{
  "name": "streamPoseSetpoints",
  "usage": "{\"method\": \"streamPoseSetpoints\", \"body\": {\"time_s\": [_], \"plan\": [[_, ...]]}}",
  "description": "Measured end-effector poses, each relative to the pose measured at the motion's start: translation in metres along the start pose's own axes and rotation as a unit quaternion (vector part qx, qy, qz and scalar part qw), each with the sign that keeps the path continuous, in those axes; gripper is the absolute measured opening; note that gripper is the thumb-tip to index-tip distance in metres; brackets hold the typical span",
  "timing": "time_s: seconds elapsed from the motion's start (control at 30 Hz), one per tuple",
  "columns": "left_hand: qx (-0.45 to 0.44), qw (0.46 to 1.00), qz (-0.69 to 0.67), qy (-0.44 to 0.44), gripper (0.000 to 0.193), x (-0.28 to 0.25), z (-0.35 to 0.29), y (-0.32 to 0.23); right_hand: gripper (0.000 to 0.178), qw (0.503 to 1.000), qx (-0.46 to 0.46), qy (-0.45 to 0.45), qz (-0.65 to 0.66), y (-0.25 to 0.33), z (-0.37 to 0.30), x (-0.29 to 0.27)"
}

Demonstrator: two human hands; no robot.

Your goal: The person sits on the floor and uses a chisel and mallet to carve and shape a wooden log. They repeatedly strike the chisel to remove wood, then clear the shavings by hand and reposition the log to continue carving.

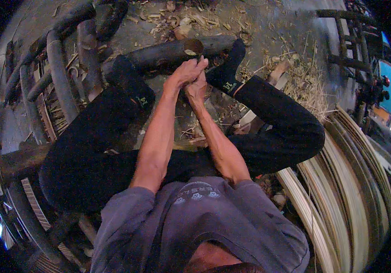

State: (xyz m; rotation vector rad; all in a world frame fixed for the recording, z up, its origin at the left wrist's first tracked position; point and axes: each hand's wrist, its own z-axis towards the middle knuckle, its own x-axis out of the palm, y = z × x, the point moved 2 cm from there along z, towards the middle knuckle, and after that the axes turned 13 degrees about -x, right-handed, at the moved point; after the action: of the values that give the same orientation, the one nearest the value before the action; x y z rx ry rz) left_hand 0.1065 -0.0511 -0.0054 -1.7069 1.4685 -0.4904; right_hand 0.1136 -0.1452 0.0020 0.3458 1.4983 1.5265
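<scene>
My two hands are close together in front of my feet, just on my side of a dark log (pixel 159 55) lying across the floor. My left hand (pixel 187 73) is closed, its fingers bent over. Against it and slightly below, my right hand (pixel 197 86) is also closed. Whatever they grip is hidden by the fingers. Right beyond my knuckles, a round brown patch (pixel 193 46) with a pale spot shows on the log; I cannot tell whether it is a cut or a separate piece. My feet in dark socks (pixel 227 68) brace on either side against the log.
Long curved bundles of pale split strips (pixel 341 182) lie at the right. Straw-like shavings (pixel 302 86) and chips are scattered over the floor. A frame of dark poles (pixel 61 75) stands at the left, another pole rack (pixel 350 41) at the far right.
</scene>
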Motion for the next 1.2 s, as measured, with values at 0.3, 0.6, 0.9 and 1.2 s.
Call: {"method": "streamPoseSetpoints", "body": {"time_s": [0.3,0.6,0.9,1.2], "plan": [[-0.134,0.956,-0.226,-0.131,0.078,0.042,0.023,-0.015,0.054,0.919,0.043,0.286,-0.269,-0.013,0.060,-0.066],[-0.090,0.992,-0.056,-0.074,0.078,0.026,0.002,-0.066,0.061,0.980,0.072,0.169,0.071,-0.019,0.057,-0.076],[-0.125,0.985,0.112,-0.041,0.074,0.009,-0.004,-0.032,0.050,0.952,0.226,0.018,0.204,-0.077,-0.010,-0.010],[-0.116,0.990,-0.024,-0.073,0.061,0.024,0.000,-0.043,0.060,0.980,0.106,0.165,0.034,-0.028,0.031,-0.058]]}}
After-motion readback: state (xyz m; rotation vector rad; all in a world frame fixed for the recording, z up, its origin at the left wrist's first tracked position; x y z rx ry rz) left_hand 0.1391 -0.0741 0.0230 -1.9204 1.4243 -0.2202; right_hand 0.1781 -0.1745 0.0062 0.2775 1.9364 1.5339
